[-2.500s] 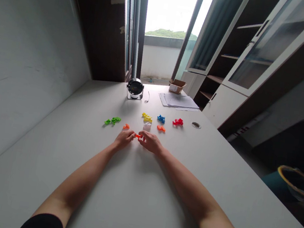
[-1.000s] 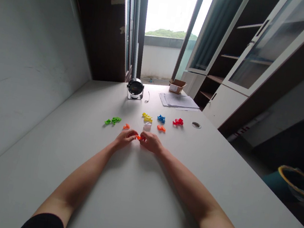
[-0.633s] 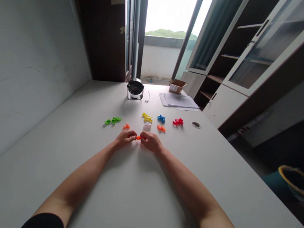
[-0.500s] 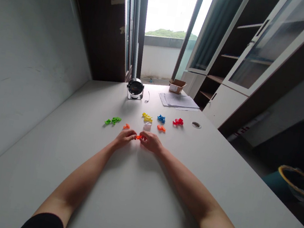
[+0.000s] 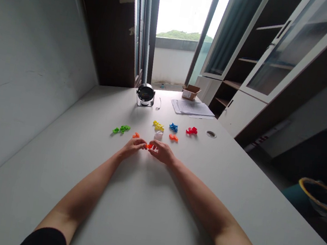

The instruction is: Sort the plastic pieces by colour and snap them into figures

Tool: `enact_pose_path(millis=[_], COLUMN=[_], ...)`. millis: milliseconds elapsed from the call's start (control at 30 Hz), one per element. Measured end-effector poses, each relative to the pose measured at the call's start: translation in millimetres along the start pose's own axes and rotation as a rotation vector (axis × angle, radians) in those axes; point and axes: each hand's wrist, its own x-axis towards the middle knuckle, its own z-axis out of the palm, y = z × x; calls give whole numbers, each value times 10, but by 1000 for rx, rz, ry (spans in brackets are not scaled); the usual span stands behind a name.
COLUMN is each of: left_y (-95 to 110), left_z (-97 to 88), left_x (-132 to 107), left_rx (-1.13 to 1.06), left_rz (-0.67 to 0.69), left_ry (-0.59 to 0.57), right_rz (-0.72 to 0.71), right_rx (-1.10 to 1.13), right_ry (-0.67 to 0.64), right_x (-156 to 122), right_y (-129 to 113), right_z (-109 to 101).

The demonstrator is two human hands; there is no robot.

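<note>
My left hand (image 5: 133,147) and my right hand (image 5: 161,152) meet over the white table (image 5: 145,201), fingertips pinched together on a small orange plastic piece (image 5: 148,146) held between them. Just beyond the hands lie more small pieces: an orange one (image 5: 135,135) to the left, a pale pink one (image 5: 158,136) straight ahead, and another orange one (image 5: 173,138) to the right. Farther back are green pieces (image 5: 121,129), yellow pieces (image 5: 158,126), blue pieces (image 5: 173,127) and red pieces (image 5: 191,131).
A small round black-and-silver device (image 5: 145,95) stands at the table's far end, with a stack of papers (image 5: 192,108) and a small cardboard box (image 5: 190,92) beside it. A cable hole (image 5: 211,134) sits right of the pieces. Glass-door cabinets (image 5: 252,62) line the right side.
Both hands stay pinched on the orange piece with only slight finger shifts. The pieces on the table have not moved.
</note>
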Motion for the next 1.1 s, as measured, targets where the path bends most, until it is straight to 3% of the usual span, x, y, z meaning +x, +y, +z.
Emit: enact_pose_path(millis=[367,733,1100], left_y=[-47,-60,-130], left_z=[19,55,53], left_x=[25,0,29], left_rx=[57,309,284], left_rz=[9,29,24], left_ry=[31,97,112], right_rz=[-23,6,-19], right_rx=[41,-5,-44], right_ry=[10,6,62], right_x=[7,-2,9], right_y=[-6,-13,-14], right_z=[-16,5,-17])
